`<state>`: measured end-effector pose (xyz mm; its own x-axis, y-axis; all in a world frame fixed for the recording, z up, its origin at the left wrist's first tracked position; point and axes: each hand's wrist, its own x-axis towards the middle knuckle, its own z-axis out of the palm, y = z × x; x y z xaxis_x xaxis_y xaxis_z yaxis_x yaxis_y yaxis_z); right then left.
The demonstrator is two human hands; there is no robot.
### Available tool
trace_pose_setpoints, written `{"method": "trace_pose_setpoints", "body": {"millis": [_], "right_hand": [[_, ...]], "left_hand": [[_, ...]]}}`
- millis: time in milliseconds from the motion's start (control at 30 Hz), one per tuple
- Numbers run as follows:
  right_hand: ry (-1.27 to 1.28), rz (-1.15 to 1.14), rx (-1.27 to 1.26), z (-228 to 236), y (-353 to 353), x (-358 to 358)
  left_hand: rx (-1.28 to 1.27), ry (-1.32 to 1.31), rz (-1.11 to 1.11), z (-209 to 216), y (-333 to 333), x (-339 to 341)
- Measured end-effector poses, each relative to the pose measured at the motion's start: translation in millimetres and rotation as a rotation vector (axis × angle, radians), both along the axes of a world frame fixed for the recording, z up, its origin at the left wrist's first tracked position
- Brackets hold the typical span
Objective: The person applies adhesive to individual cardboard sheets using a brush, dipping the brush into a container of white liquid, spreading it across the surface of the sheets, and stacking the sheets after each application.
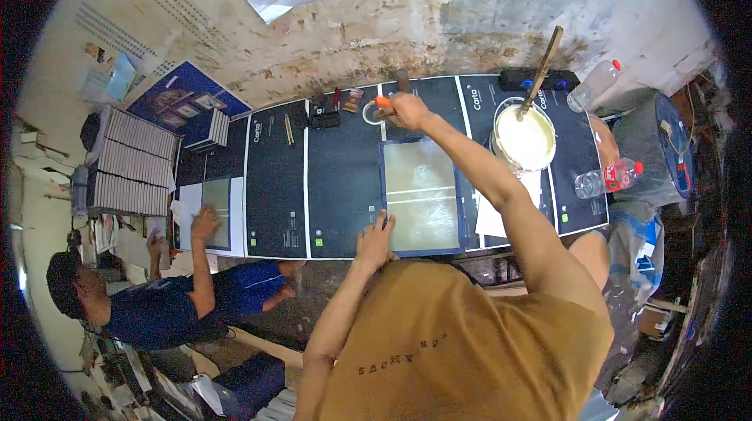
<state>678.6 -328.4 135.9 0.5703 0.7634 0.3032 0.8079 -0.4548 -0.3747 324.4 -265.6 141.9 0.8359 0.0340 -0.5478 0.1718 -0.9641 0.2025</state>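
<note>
right grip (403, 110) closed on orange-tipped tool (383, 103); left hand (374, 239) flat, open, pressing glued sheet (421, 195).

Open dark tabletop (274, 186) lies left of the glued sheet (423, 194), while the paste bowl (523, 139) with its slanting stick (542, 72) crowds the right side, small tools (325, 112) line the far edge, and a co-worker's hand (205, 224) blocks the left end.
</note>
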Motion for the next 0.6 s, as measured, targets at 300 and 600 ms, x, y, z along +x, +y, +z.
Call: {"method": "trace_pose_setpoints", "body": {"millis": [300,600], "right_hand": [[0.265,0.007,-0.179,6.8,4.1,-12.3],[0.168,-0.220,-0.073,1.9,-82.4,-25.6]], "left_hand": [[-0.071,-0.053,0.067,-7.2,1.8,-10.5],[-0.090,-0.067,0.072,-7.1,6.3,-13.2]]}}
